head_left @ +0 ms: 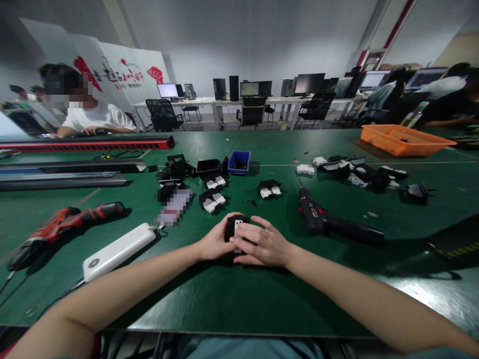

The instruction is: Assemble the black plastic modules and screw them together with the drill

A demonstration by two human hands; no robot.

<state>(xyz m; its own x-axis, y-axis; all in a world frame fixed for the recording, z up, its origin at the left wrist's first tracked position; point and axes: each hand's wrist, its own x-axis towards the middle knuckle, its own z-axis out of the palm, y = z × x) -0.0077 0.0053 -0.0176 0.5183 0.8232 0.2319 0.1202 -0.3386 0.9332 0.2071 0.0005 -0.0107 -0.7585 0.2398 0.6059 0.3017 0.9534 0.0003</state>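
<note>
Both my hands meet at the middle of the green table [262,299] around a small black part with a white insert [235,227]. My left hand [214,243] grips it from the left side. My right hand [262,243] lies over it from the right, fingers curled across its top. Just beyond them lie similar black parts with white inserts [213,200] and another one [269,189]. A black electric screwdriver [333,222] lies right of my right hand.
A red and black power screwdriver [63,224] and a white power bank [118,251] lie at left. A small blue bin [239,162] stands mid-table, loose black and white parts [359,172] at right, an orange tray [406,138] far right. Long rails [75,167] lie at left. People sit at both far sides.
</note>
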